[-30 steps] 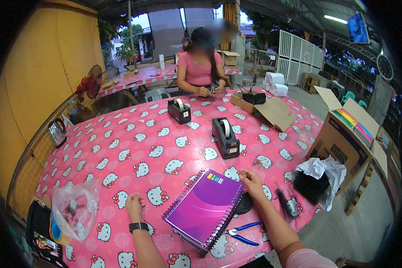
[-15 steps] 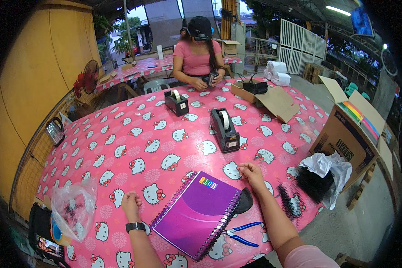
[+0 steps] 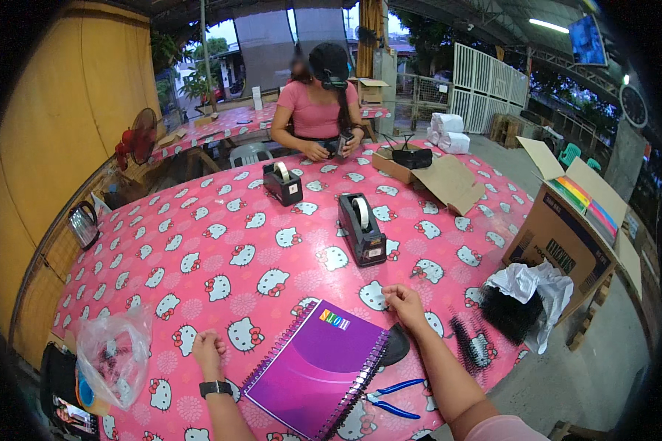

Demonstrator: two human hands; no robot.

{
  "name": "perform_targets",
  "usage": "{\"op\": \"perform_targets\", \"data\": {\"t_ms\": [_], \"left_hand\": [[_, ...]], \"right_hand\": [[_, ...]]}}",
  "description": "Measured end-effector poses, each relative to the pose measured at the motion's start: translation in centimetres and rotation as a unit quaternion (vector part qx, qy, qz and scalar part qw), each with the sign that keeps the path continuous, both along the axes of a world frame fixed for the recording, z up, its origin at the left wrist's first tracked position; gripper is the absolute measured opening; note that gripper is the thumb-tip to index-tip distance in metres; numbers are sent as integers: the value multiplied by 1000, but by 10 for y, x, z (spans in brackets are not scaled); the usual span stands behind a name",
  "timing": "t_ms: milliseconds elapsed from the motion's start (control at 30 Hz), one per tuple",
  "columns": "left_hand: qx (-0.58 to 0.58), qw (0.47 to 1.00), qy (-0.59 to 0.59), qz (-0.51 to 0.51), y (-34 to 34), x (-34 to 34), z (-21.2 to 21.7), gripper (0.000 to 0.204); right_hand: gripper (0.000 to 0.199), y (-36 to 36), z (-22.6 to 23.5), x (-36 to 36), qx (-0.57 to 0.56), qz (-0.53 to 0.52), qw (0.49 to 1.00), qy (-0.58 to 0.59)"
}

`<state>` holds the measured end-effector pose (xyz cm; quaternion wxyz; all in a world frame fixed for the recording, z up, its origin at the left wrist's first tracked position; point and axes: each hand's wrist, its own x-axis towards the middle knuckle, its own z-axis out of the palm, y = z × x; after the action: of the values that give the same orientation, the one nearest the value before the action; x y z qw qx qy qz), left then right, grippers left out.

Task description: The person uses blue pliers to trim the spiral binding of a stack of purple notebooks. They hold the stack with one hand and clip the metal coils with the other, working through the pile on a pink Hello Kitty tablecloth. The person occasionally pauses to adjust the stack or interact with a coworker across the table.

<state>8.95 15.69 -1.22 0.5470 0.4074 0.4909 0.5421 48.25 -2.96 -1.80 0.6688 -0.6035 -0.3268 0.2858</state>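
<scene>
A purple spiral-bound notebook point(image 3: 316, 367) lies tilted on the table, with black coils along two opposite edges. Left of it, my left hand point(image 3: 209, 351) rests on the tablecloth, fingers loosely curled and nothing visible in them; a dark watch is on that wrist. My right hand point(image 3: 404, 303) is beyond the notebook's upper right corner, fingers bent together, with nothing seen between them. A black rounded flat piece point(image 3: 396, 345) shows between the notebook and my right forearm, partly hidden. Blue-handled pliers point(image 3: 395, 399) lie at the notebook's right edge, touching neither hand.
Two black tape dispensers point(image 3: 362, 229) stand farther back. Loose black coils point(image 3: 471, 345), a coil bundle in white paper point(image 3: 518, 301) and a carton point(image 3: 559, 239) are to the right. A plastic bag point(image 3: 114, 360) lies left. Across the table, a person point(image 3: 318, 110) handles a dark object.
The whole view has shifted slightly, so the table things appear lower and a little left. Both my hands stay beside the notebook, which lies in the same place on the table.
</scene>
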Motion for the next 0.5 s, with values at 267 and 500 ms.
{"op": "perform_targets", "data": {"t_ms": [267,500], "left_hand": [[23,1000,7,-5,1,-4,-5,3],[21,1000,9,-5,2,-5,-6,4]], "right_hand": [[19,-3,-4,0,-12,4,999,-36],[19,-3,2,-4,-26,-1,998,-54]]}}
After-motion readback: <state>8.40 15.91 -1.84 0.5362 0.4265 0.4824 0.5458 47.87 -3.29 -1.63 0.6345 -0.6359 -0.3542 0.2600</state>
